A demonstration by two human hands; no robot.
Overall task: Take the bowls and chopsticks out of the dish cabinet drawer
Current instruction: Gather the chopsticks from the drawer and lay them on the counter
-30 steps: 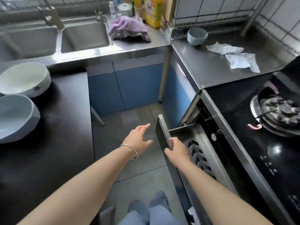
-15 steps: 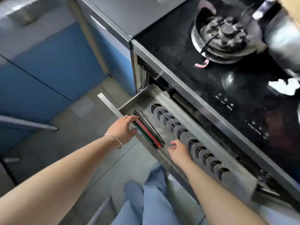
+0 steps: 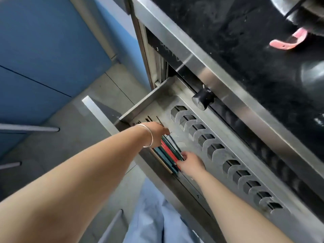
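My one head-worn view looks steeply down, close over the open drawer [image 3: 175,106], stovetop [image 3: 254,50] at upper right.

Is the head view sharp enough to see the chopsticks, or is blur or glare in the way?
Head view: chopsticks fairly sharp between left hand and right hand; soft blur toward the edges, wide-angle bending; mild glare on the drawer metal.

Drawer [image 3: 154,95] and its slotted rack [image 3: 219,137]: brushed sheet metal with a dull satin sheen. Cooktop [image 3: 245,41]: glossy black glass, dusty and streaked. Knob [image 3: 203,99]: black, smooth. Chopsticks [image 3: 169,151]: smooth lacquer-like red, teal and dark shafts. Bracelet [image 3: 149,135]: polished silvery metal. Cabinet doors [image 3: 43,50]: matt blue. Trousers [image 3: 154,216]: soft pale-blue cloth.
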